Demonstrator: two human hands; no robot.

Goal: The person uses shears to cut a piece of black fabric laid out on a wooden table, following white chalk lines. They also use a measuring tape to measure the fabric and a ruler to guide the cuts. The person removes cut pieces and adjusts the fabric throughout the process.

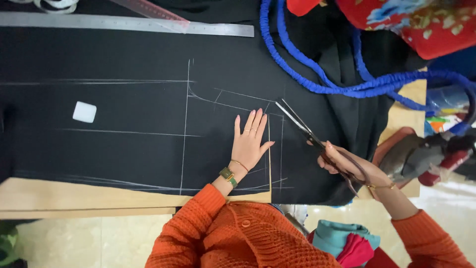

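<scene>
Black fabric [124,154] marked with white chalk lines lies spread over a wooden table [59,198]. My left hand [250,141] rests flat on the cloth, fingers together, just left of a vertical chalk line. My right hand [347,166] grips the handles of a pair of scissors [305,129]. Their blades are apart and point up and left over the fabric, near the chalk lines. Both arms wear orange knitted sleeves.
A white block of tailor's chalk [84,111] lies on the cloth at left. A long metal ruler [124,24] and a pink clear ruler [148,10] lie along the far edge. Blue gathered cord [317,79] and red floral cloth [426,25] sit at upper right.
</scene>
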